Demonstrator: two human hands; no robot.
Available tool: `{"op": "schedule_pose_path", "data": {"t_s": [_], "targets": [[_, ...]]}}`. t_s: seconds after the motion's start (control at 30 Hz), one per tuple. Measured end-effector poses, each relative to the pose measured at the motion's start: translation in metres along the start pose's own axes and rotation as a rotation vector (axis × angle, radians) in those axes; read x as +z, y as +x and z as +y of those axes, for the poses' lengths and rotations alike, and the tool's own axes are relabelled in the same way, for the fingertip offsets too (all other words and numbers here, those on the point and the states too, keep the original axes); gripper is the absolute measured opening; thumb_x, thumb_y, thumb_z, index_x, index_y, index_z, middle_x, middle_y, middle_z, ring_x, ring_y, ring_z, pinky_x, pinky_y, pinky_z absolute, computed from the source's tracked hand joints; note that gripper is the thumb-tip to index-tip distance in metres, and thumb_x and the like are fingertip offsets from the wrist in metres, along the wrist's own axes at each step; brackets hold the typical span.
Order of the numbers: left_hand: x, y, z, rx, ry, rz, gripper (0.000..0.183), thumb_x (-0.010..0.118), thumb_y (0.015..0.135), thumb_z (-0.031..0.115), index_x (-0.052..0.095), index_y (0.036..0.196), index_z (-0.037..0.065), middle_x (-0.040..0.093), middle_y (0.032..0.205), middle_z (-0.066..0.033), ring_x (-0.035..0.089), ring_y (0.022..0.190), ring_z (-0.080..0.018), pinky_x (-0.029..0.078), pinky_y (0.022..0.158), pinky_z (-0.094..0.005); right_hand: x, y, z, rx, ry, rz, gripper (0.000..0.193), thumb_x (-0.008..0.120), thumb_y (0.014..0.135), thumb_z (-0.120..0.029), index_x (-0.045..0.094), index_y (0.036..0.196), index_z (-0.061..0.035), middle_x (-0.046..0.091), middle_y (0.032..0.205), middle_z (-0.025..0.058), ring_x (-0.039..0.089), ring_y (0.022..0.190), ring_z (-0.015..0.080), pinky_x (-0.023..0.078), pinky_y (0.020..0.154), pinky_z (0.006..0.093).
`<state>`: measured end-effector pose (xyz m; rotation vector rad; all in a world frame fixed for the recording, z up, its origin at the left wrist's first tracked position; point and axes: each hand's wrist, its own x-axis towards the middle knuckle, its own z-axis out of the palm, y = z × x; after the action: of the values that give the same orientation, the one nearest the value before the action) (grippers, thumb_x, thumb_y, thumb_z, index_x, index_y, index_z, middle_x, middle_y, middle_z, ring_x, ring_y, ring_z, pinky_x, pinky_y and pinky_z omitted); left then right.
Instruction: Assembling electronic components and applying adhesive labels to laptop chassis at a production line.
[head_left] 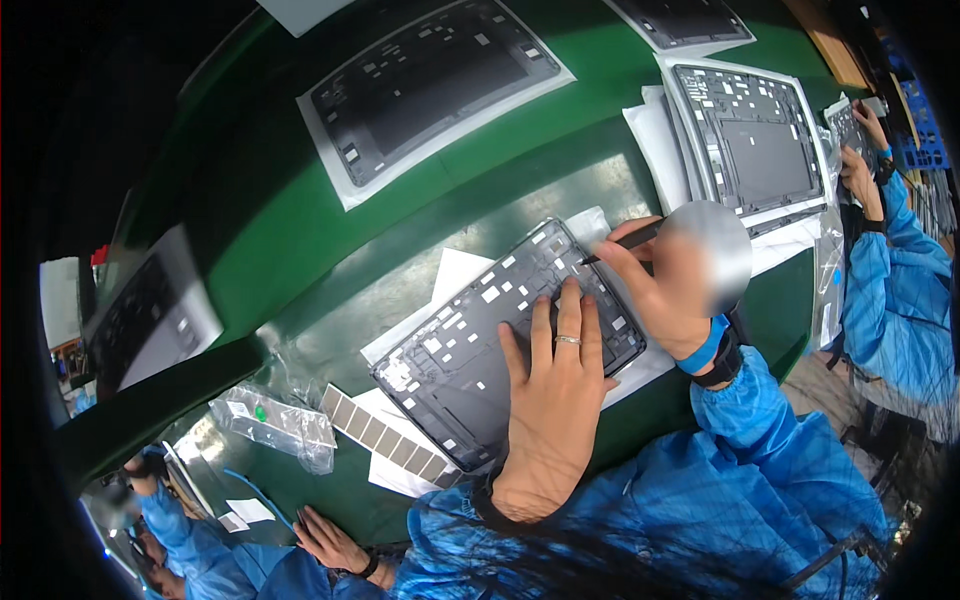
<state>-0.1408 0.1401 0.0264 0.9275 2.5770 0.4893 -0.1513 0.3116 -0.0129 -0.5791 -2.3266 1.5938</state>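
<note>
At left lies a clear plastic bag (285, 428), its contents unclear. Next, on the green table (440, 172), the dark panel (465, 350) points its long axis from lower left to upper right. The left hand (556, 390) presses it flat, fingers spread, grasping nothing; the right hand (655, 297) grips a pen-like tool (638, 236).

Beneath the left grip (552, 385), the tablet casing (470, 365) is matt, perhaps plastic or coated metal; the right grip's (668, 282) pen-like tool (638, 236) looks smooth. Beyond both, the surface (350, 290) gleams glossy; leftward lies a crinkled, shiny plastic bag (280, 424).
</note>
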Motion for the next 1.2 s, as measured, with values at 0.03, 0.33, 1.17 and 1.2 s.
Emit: {"op": "schedule_pose_path", "data": {"t_s": [0.03, 0.33, 1.17, 1.2], "targets": [[0.0, 0.0, 0.0, -0.001, 0.0, -0.006, 0.083, 0.086, 0.08, 0.027, 0.049, 0.149, -0.002, 0.038, 0.159, -0.0171, 0.04, 0.144, -0.0389, 0.038, 0.116, -0.067, 0.001, 0.0, 0.001, -0.027, 0.0, 0.005, 0.019, 0.084, 0.089, -0.01, 0.074, 0.097, 0.004, 0.077, 0.082, 0.0126, 0.076, 0.075, 0.016, 0.057, 0.067, 0.0276], [-0.001, 0.001, 0.003, -0.022, -0.021, -0.019, 0.079, 0.086, 0.081, 0.023, 0.051, 0.146, -0.003, 0.037, 0.159, -0.0174, 0.039, 0.144, -0.0398, 0.039, 0.116, -0.0696, -0.001, 0.002, -0.003, -0.049, -0.068, -0.04, 0.019, 0.084, 0.089, -0.011, 0.075, 0.097, 0.0042, 0.077, 0.083, 0.013, 0.076, 0.076, 0.0184, 0.058, 0.067, 0.0295], [0.021, 0.017, 0.026, -0.094, 0.233, 0.13, 0.105, 0.076, 0.076, 0.067, 0.048, 0.154, 0.002, 0.048, 0.156, -0.0108, 0.049, 0.134, -0.0318, 0.037, 0.11, -0.0681, -0.029, 0.015, -0.058, -0.221, 0.194, 0.107, 0.021, 0.063, 0.106, -0.013, 0.068, 0.106, 0.0074, 0.074, 0.094, 0.0123, 0.069, 0.091, 0.0144, 0.054, 0.084, 0.03], [0.027, 0.02, 0.025, -0.08, 0.197, 0.141, 0.108, 0.076, 0.076, 0.067, 0.045, 0.156, 0.002, 0.045, 0.16, -0.013, 0.048, 0.137, -0.0296, 0.037, 0.112, -0.0677, -0.021, 0.03, -0.065, -0.287, 0.166, 0.104, 0.024, 0.058, 0.109, -0.015, 0.065, 0.108, 0.0077, 0.074, 0.095, 0.0124, 0.068, 0.094, 0.014, 0.053, 0.087, 0.0308]]}}
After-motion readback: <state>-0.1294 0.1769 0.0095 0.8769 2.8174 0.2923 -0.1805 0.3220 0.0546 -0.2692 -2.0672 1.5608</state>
